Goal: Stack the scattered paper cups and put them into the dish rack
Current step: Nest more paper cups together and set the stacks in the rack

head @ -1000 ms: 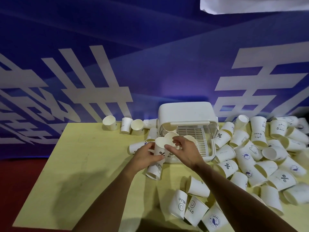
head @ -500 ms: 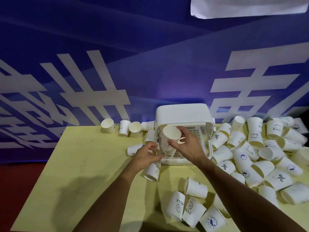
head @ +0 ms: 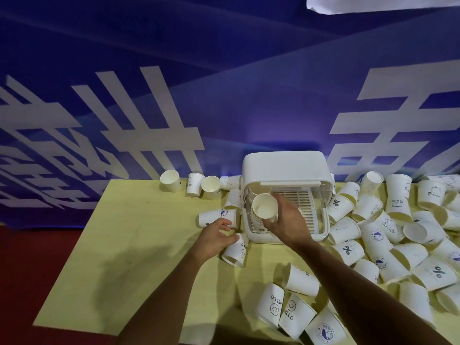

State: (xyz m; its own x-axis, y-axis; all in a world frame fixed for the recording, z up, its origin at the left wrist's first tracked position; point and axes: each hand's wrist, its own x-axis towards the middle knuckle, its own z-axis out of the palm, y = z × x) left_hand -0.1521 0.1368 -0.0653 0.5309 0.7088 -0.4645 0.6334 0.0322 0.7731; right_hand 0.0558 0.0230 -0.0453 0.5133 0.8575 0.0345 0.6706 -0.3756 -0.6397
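Gripping the stack (head: 265,209), your right hand (head: 288,220) should seat it in the rack (head: 283,168). Your left hand (head: 214,239) clutches a cup (head: 235,251).

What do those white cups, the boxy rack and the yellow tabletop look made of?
Cups: paper, matte white, printed logos, thin rims. Dish rack: probably plastic; smooth white moulded lid, clear side walls, slatted floor. Table: pale yellow, matte, flat; laminate or painted board, cannot tell which.
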